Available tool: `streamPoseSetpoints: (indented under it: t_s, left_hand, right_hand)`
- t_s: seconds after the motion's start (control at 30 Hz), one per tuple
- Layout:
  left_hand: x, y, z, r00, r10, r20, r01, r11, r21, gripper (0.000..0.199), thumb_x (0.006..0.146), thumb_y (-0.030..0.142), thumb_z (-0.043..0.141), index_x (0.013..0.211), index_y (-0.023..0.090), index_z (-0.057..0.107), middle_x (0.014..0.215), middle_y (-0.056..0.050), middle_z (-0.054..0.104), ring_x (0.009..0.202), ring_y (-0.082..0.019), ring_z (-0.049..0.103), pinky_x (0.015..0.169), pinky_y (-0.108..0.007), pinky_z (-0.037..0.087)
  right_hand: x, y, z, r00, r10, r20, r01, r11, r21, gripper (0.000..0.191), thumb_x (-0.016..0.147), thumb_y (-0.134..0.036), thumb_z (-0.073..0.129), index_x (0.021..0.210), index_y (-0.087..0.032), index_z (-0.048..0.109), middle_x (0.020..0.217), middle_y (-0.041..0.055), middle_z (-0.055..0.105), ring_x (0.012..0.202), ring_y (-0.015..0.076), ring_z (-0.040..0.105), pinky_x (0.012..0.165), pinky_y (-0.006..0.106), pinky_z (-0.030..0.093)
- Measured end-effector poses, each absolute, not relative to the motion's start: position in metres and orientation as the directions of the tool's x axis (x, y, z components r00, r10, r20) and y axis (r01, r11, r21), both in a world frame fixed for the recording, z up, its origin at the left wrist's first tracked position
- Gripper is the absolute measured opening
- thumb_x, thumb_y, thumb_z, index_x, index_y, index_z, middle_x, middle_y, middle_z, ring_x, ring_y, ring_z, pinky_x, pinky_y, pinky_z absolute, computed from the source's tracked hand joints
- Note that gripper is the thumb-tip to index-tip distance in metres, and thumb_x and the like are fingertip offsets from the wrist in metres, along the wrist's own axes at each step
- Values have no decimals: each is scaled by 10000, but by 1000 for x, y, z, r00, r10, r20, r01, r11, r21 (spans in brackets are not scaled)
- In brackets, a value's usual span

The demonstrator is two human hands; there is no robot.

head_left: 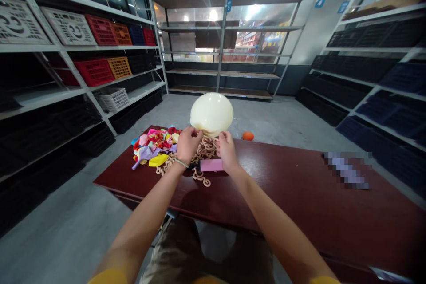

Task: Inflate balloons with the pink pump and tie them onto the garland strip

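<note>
A large cream-white inflated balloon point(212, 112) is above the far edge of the dark red table point(276, 186). My left hand point(189, 144) is closed at the balloon's lower left side, fingers pinched together. On the lower right, my right hand point(227, 150) is closed too, thumb and fingers pressed together near the balloon's underside. What each pinch holds is too small to make out. Beneath and between the hands lie a pile of beige curled strings point(207, 147) and a pink flat object point(211, 165) with a dark end. Colourful uninflated balloons point(156, 144) are heaped left of my left hand.
An orange round object point(248, 136) shows just past the table's far edge. A blurred purple item point(348, 169) lies at the table's right. Shelves with crates point(101, 29) stand left, dark bins point(359, 62) on shelves right, and a metal rack point(219, 73) behind.
</note>
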State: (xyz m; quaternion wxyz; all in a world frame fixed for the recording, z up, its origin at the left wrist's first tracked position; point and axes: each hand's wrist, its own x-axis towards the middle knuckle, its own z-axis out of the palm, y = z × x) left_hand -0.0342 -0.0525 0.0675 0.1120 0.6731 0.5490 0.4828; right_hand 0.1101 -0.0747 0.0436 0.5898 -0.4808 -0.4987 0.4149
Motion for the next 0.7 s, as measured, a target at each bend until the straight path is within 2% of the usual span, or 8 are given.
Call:
streamPoseSetpoints:
  t_s: [0.07, 0.13, 0.23, 0.3, 0.37, 0.43, 0.57, 0.7]
  left_hand:
    - [-31, -51, 64, -52, 865, 500, 615, -366, 698, 204, 814, 305, 568, 652, 181, 578, 695, -26, 614, 685, -160, 546, 667, -272, 389]
    - [-25, -50, 62, -16, 886, 463, 607, -359, 708, 219, 815, 309, 564, 637, 181, 565, 667, -21, 603, 668, -156, 535, 649, -269, 375]
    - [-15, -50, 65, 117, 908, 403, 627, -382, 679, 228, 809, 293, 553, 610, 188, 519, 611, -4, 554, 622, -149, 496, 611, -266, 345]
    - [-9, -52, 68, 214, 896, 389, 649, -428, 629, 215, 794, 252, 552, 599, 194, 483, 594, 3, 519, 608, -149, 470, 603, -269, 338]
    - [-5, -55, 71, 255, 865, 433, 651, -484, 584, 199, 785, 206, 549, 604, 199, 467, 621, -4, 513, 638, -157, 477, 633, -274, 362]
    - [-4, -60, 74, 275, 804, 528, 614, -570, 547, 176, 794, 176, 544, 632, 197, 480, 718, -27, 542, 724, -171, 515, 701, -283, 406]
    - [-3, -69, 76, 436, 599, 672, 412, -796, 444, 96, 818, 143, 545, 732, 186, 544, 988, -81, 549, 956, -188, 551, 864, -299, 449]
    - [1, -69, 75, 392, 602, 695, 336, -797, 501, 95, 844, 170, 558, 750, 181, 560, 1090, -105, 540, 1056, -205, 546, 895, -316, 471]
  right_hand:
    - [120, -87, 56, 228, 893, 387, 359, 293, -886, 248, 944, -485, 369, 989, -271, 487, 855, 32, 645, 763, 207, 610, 630, 306, 436]
    - [129, -96, 73, 80, 829, 553, 691, 354, -630, 264, 971, -435, 345, 1011, -257, 535, 866, 63, 657, 794, 232, 610, 679, 327, 410]
    - [140, -94, 101, -293, 745, 600, 825, 514, -235, 268, 985, -311, 324, 958, -240, 580, 862, 80, 665, 846, 241, 601, 729, 336, 373]
    - [146, -84, 116, -401, 712, 577, 829, 550, -102, 271, 978, -262, 319, 932, -230, 584, 868, 83, 666, 857, 241, 592, 740, 341, 358]
    - [153, -71, 123, -354, 732, 582, 856, 505, -115, 271, 983, -277, 311, 958, -227, 576, 868, 77, 666, 816, 233, 587, 709, 336, 349]
    - [161, -60, 125, -231, 773, 591, 882, 422, -208, 280, 992, -313, 293, 997, -230, 560, 853, 66, 664, 758, 223, 581, 662, 327, 334]
    - [173, -49, 119, -101, 815, 570, 875, 345, -339, 269, 991, -339, 292, 1004, -240, 541, 829, 51, 663, 724, 213, 577, 626, 316, 315]
    - [181, -47, 117, -90, 804, 588, 912, 304, -276, 275, 990, -322, 287, 1005, -236, 547, 825, 52, 659, 721, 207, 573, 605, 309, 286]
